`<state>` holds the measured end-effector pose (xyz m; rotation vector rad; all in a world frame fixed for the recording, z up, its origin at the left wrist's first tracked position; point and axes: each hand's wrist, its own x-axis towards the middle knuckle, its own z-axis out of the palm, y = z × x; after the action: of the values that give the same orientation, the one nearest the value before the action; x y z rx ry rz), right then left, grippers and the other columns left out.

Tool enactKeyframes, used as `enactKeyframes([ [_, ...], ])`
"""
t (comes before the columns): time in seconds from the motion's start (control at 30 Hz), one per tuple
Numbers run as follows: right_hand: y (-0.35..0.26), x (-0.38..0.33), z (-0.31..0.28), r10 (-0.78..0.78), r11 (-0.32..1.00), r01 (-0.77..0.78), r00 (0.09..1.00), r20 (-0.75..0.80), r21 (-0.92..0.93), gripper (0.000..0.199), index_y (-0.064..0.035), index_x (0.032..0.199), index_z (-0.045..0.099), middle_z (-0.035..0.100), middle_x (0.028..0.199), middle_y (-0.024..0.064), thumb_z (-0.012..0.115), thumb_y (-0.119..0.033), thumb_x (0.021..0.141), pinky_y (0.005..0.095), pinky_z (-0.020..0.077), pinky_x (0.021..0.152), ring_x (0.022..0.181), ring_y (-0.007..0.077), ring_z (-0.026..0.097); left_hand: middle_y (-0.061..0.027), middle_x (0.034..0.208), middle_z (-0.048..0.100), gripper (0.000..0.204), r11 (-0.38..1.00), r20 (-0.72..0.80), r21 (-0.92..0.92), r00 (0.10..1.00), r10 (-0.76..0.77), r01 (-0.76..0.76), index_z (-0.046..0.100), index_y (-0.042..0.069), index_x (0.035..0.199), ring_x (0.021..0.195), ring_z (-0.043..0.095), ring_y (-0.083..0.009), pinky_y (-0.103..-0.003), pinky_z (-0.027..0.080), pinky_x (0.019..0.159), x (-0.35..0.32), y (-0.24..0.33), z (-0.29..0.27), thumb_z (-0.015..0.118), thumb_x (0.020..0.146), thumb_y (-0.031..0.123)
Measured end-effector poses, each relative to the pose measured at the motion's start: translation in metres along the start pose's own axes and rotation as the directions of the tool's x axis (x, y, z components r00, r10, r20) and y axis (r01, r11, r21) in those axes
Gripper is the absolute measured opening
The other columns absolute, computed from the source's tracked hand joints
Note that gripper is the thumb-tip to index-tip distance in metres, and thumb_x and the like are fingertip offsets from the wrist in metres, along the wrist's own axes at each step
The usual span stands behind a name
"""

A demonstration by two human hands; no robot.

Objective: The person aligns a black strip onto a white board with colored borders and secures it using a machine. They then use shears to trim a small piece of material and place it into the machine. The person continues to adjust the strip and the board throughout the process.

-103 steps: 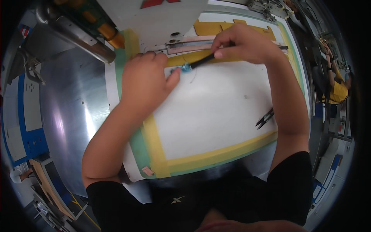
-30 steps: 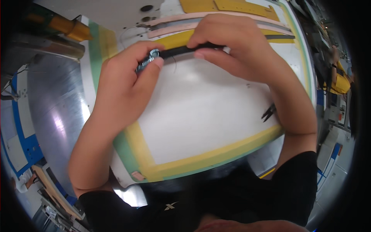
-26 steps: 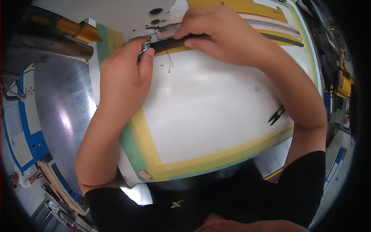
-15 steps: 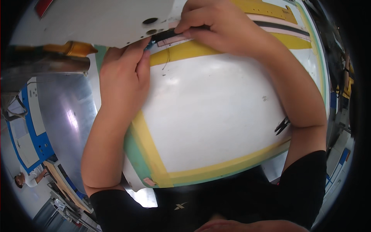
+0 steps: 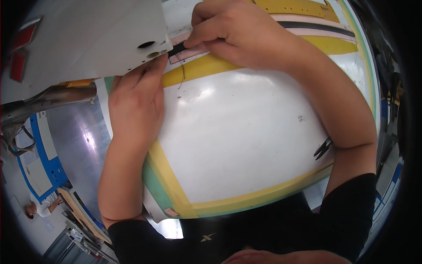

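Note:
My right hand pinches a narrow black strip between thumb and fingers near the strip's left end. The strip lies along a pink band, bordered by a yellow template piece. Loose dark threads trail from the strip's end onto the white board. My left hand has its fingers curled together at the lower edge of a large pale machine head, which looks like a sewing machine. Its fingertips are hidden there, so anything they hold does not show.
Black thread snips lie beside my right forearm. Yellow and green tape edges the board. A perforated yellow piece lies at the far side. A metal tube juts in from the left, above a shiny metal surface. Another person is at far left.
The machine head reaches further down in the picture and now covers my left fingertips and the small blue shiny thing by them. My right hand has shifted slightly left, still on the strip.

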<state>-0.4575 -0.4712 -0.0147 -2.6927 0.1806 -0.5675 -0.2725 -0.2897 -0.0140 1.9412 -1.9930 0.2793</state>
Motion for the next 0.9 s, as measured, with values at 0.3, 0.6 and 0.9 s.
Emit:
enactKeyframes([
  [0.3,-0.002,-0.001,0.000,0.007,1.000,-0.007,1.000,0.001,-0.025,0.025,-0.0108,0.103,0.079,0.067,0.099,0.0116,0.063,-0.010,0.084,0.0442,0.0551,0.079,0.091,0.0333,0.068,-0.0106,0.117,0.074,0.039,0.997,-0.006,0.044,0.998,0.058,-0.058,0.076,0.014,0.122,0.104,0.070,-0.0315,-0.039,0.055,0.092,-0.002,0.001,0.000,0.066,0.089,-0.003],
  [0.6,-0.003,0.001,0.003,0.056,0.997,-0.054,0.998,0.034,-0.052,0.024,-0.0097,0.104,0.079,0.069,0.103,0.0129,0.065,-0.014,0.085,0.0450,0.0552,0.082,0.094,0.0351,0.068,-0.0120,0.118,0.073,0.041,0.999,-0.007,0.010,0.999,0.051,-0.050,0.075,0.013,0.124,0.105,0.070,-0.0321,-0.040,0.056,0.093,-0.002,0.000,0.002,0.063,0.089,-0.006],
  [0.9,-0.007,-0.009,0.012,0.036,0.996,-0.043,0.996,-0.084,-0.084,0.016,-0.0174,0.099,0.081,0.068,0.101,0.0043,0.068,-0.018,0.090,0.0400,0.0553,0.077,0.091,0.0268,0.069,-0.0126,0.121,0.072,0.041,0.998,0.026,0.003,0.998,0.063,-0.063,0.072,0.008,0.125,0.109,0.068,-0.0335,-0.040,0.054,0.097,-0.001,0.000,0.000,0.058,0.090,-0.008],
])
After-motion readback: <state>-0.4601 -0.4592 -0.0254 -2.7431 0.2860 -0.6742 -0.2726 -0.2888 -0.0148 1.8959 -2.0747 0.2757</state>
